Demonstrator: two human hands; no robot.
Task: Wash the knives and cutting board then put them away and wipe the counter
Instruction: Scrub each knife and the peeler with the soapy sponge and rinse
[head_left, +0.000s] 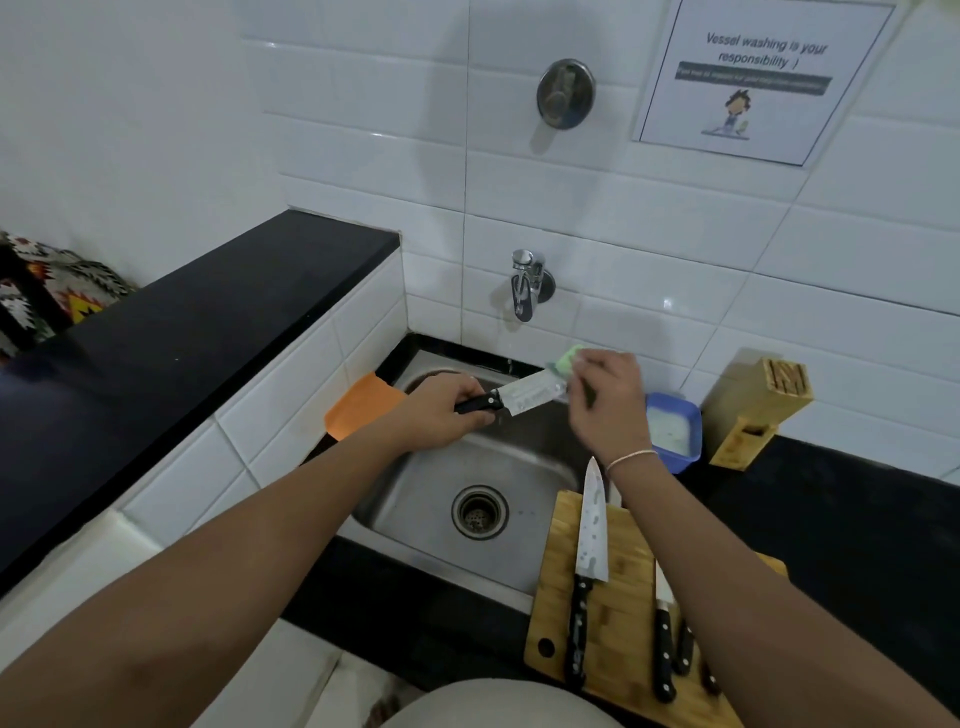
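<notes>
Over the steel sink (426, 483), my left hand (441, 415) grips the black handle of a wide-bladed knife (530, 396), blade pointing right. My right hand (605, 402) pinches a green sponge (566, 364) against the blade's tip. A wooden cutting board (618, 613) lies on the black counter right of the sink. On it rests a large chef's knife (589, 561) and smaller black-handled knives (667, 649), partly hidden under my right forearm.
A wall tap (524, 286) hangs above the sink. An orange cloth (358, 408) lies at the sink's left edge. A blue tub of soapy liquid (675, 431) and a wooden knife block (758, 410) stand on the black counter (841, 519) at right. A raised black ledge (208, 306) runs left.
</notes>
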